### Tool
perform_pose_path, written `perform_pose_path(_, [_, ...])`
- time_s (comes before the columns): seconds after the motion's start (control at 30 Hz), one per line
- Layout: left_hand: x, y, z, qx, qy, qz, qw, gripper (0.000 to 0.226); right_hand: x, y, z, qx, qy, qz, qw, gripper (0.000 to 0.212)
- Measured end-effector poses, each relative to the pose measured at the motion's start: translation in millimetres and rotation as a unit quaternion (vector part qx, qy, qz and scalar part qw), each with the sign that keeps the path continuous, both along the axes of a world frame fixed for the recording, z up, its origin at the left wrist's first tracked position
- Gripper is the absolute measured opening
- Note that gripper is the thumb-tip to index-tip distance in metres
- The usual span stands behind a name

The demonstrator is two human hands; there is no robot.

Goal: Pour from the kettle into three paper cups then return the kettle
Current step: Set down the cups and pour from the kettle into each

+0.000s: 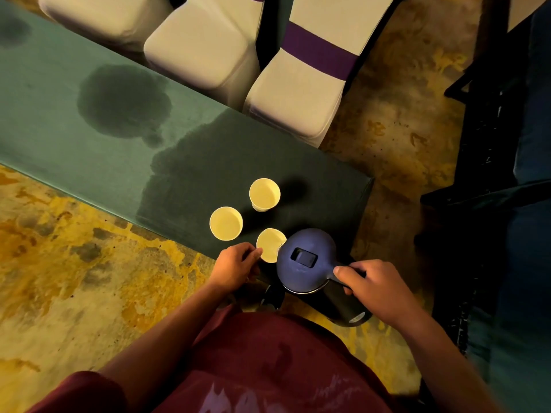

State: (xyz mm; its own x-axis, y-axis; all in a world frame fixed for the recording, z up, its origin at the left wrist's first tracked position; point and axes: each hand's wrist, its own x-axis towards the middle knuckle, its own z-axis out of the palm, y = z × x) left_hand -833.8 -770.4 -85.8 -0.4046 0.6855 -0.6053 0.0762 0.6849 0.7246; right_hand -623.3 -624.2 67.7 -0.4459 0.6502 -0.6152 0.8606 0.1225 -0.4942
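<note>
Three pale paper cups stand close together near the right end of a green-clothed table (pixel 89 120). The far cup (pixel 264 194) and the left cup (pixel 226 223) stand free. My left hand (pixel 235 265) is wrapped around the side of the near cup (pixel 269 244). A dark kettle (pixel 307 260) with a bluish lid is tipped with its spout at the near cup's rim. My right hand (pixel 375 289) grips the kettle's handle. Whether liquid is flowing cannot be seen.
Large dark wet patches (pixel 125 99) spread over the cloth behind and left of the cups. White-covered chairs (pixel 301 84) with purple bands stand beyond the table. A dark base-like object (pixel 272 296) shows under the kettle by the table's edge. Dark furniture (pixel 507 144) lines the right.
</note>
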Motion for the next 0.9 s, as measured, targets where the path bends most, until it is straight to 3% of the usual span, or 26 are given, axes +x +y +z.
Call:
perform_pose_path(0.57, [1,-1,-1,0.005,0.0,0.01,1.0,0.029,10,0,-8,-0.005,0.03,-0.021,0.999,0.04])
perform_pose_path(0.9, [6,-4,11,0.013,0.014,0.031,0.999,0.029,31,-2,-18,-0.039,0.122,-0.096,0.987,0.037])
